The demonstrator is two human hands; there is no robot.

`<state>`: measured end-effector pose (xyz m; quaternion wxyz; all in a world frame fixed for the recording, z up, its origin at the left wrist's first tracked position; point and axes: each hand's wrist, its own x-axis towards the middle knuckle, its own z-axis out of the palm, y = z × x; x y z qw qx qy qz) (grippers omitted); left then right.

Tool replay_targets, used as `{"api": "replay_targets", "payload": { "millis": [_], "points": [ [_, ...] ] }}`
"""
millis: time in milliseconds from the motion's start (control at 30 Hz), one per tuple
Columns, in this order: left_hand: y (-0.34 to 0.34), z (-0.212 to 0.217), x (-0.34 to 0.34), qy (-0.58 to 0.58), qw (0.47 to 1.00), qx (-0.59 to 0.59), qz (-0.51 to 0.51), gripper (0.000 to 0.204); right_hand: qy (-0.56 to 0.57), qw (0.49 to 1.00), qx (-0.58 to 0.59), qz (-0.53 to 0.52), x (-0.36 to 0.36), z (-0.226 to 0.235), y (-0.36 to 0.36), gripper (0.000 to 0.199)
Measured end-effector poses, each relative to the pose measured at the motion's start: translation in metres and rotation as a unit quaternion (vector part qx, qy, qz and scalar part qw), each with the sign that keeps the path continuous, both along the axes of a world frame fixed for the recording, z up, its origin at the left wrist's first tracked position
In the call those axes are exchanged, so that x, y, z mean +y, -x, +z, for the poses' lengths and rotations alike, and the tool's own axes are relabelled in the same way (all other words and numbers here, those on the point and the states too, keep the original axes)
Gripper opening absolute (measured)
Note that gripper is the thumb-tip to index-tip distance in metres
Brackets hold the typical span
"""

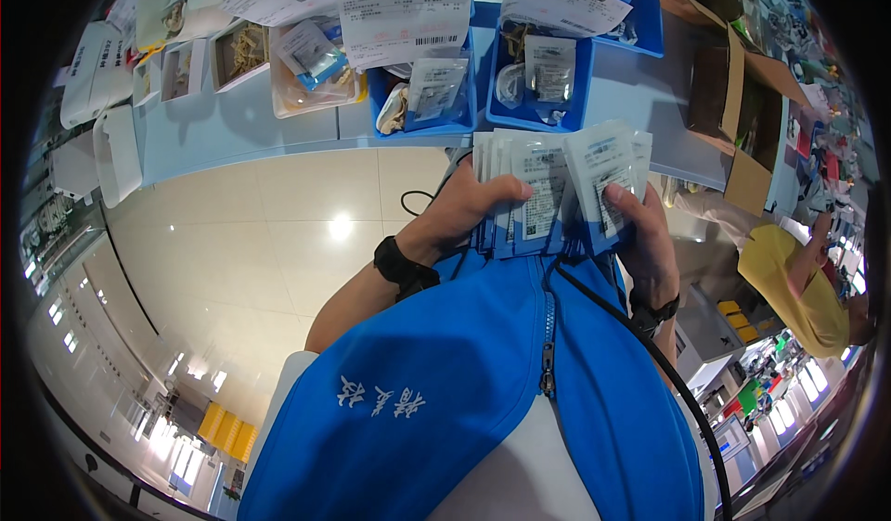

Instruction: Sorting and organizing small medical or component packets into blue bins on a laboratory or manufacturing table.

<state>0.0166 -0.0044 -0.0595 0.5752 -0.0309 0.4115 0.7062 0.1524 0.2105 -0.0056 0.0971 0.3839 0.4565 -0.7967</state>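
Observation:
In front of my body, just off the table's near edge, both hands hold fanned bundles of small flat plastic sachets with printed white labels and blue lower parts. My left hand (457,204) is closed around the left bundle of sachets (540,173), its thumb lying across the front. The right bundle of sachets (599,168) is gripped by my right hand (650,238), thumb pressed on the label. The two bundles touch or overlap in the middle. My fingers behind the sachets are hidden. Each wrist wears a black band.
Beyond my hands, a left blue bin (429,131) and a right blue bin (587,80) hold bagged items under clipboards with printed sheets. A yellowish plastic box (288,103) stands left. Open cardboard boxes (715,103) are at right. A person in yellow (798,289) is farther right.

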Motion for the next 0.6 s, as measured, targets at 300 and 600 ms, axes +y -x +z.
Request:
{"api": "replay_targets", "payload": {
  "millis": [300,600],
  "points": [
    [0.0018,0.0021,0.0067,0.005,0.998,0.06,-0.012,0.052,0.007,0.998,-0.018,0.06,-0.0025,-0.0027,0.0042,0.056],
    [0.0089,0.0094,0.0015,-0.041,0.997,-0.064,-0.014,0.058,-0.003,0.999,0.036,-0.035,0.0034,0.0029,0.006,0.055]
  ]
}}
